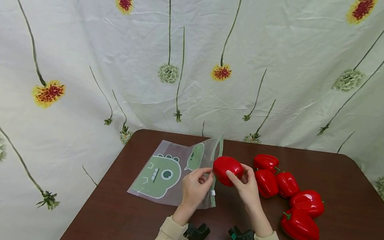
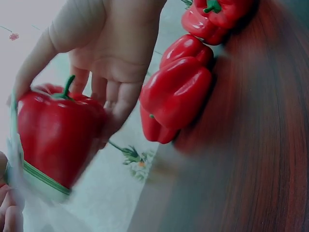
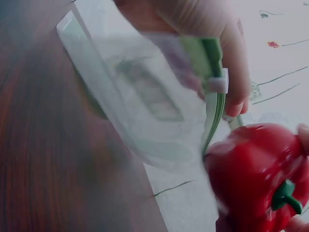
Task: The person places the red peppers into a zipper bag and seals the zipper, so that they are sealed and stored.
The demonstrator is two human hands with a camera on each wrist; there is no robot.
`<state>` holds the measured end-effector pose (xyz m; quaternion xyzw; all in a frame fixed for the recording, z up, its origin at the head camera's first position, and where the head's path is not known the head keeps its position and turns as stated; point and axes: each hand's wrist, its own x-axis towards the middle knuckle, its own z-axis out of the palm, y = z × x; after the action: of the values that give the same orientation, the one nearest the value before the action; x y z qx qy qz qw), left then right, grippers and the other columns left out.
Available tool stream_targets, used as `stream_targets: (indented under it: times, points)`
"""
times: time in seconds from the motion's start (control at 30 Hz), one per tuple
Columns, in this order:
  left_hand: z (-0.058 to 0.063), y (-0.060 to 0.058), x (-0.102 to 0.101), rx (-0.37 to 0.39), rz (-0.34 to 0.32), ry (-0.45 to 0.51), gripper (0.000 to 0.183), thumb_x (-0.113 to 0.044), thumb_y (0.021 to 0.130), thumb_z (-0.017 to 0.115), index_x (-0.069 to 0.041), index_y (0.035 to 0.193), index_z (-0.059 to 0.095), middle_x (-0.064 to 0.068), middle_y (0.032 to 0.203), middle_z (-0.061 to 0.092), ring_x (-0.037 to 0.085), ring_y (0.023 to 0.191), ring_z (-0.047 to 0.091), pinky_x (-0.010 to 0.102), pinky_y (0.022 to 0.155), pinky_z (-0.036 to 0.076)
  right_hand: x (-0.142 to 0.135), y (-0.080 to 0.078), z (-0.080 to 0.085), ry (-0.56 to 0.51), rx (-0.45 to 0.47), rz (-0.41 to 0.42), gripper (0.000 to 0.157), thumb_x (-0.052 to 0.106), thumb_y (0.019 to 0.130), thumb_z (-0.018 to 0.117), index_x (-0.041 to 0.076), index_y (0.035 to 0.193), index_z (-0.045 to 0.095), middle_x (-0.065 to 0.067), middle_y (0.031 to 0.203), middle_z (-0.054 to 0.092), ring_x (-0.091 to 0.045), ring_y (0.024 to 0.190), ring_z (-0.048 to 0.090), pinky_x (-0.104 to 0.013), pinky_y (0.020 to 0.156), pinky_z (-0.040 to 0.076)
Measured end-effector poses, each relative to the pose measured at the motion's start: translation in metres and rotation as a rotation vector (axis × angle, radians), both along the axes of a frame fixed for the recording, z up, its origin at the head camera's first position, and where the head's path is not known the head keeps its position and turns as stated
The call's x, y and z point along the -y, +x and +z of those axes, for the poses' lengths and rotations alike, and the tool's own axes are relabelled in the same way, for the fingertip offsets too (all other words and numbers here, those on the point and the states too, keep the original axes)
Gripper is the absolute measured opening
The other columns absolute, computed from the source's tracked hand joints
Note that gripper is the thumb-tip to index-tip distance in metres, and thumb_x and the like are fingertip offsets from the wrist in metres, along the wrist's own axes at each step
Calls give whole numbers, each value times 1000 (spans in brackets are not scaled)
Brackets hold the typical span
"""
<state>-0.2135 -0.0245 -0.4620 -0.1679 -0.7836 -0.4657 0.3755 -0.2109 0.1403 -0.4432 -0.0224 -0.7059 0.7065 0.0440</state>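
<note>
A red bell pepper [image 1: 226, 169] with a green stem [image 3: 287, 195] is held by my right hand [image 1: 248, 188], thumb on one side and fingers on the other. Its far end meets the opening of a clear zip bag [image 1: 174, 160] printed with a green dinosaur face. My left hand [image 1: 195, 187] pinches the bag near that opening, its fingers curled at the edge. The green zip strip [image 2: 46, 179] crosses the pepper's lower end in the left wrist view. A white slider [image 3: 217, 84] shows on the strip in the right wrist view.
Several more red bell peppers [image 1: 287, 184] lie in a loose group to the right of my right hand. The brown table [image 1: 108, 219] has rounded far corners. A pale flowered cloth [image 1: 197, 59] hangs behind it.
</note>
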Motion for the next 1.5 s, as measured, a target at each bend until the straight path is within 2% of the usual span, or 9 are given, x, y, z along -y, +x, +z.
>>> stream_targets:
  times: [0.13,0.27,0.4,0.6,0.77,0.93,1.13,1.5]
  points:
    - [1,1,-1,-31,-14,-9,11,-5,77,71,-3,87,73,4,75,68,6,51,53,16,52,48,-1,0,-2,75,3,14,58,27,84,70,13,134,44,-11,128,51,-27,110,49,-34,84,50]
    - [2,1,-2,-62,-12,-13,10,-4,77,71,-2,86,73,4,74,68,6,51,53,16,52,49,-1,-1,-3,91,9,21,58,31,87,66,15,138,43,-13,130,51,-29,111,50,-40,89,48]
    - [3,1,-3,-83,-16,-1,9,-4,78,70,-3,86,73,3,74,67,7,52,53,16,52,48,-2,0,-1,11,6,40,54,26,93,58,10,140,39,-14,134,47,-24,110,51,-33,91,47]
    - [6,0,-4,-158,-39,13,9,-1,79,67,-3,86,73,3,74,67,7,52,52,15,51,47,-3,0,1,-196,-37,64,50,11,95,49,0,141,33,-18,136,40,-9,99,55,-19,85,47]
    - [9,1,-4,-197,-53,16,10,0,78,67,-3,86,72,4,78,68,7,52,52,15,52,48,-4,0,-1,-207,-80,66,53,6,93,50,-1,142,32,-17,140,38,-5,100,54,-18,85,47]
    - [10,1,-3,-210,-53,7,10,1,77,68,-2,86,72,5,79,69,8,52,53,15,52,48,-4,-1,-4,-156,-89,51,53,6,92,54,3,142,35,-13,141,40,-10,107,54,-19,86,46]
    - [12,1,-3,-224,-46,-16,10,0,77,69,-1,86,72,6,80,69,8,52,53,15,52,48,-4,-2,-5,-106,-91,49,55,7,91,58,3,141,37,-13,142,41,-28,122,46,-17,88,45]
    - [15,1,-2,-257,-52,36,10,2,76,69,1,85,71,8,76,67,10,51,54,16,51,49,-4,0,-4,-160,-186,143,49,0,91,56,-8,136,39,-26,136,45,-33,123,46,-21,91,44]
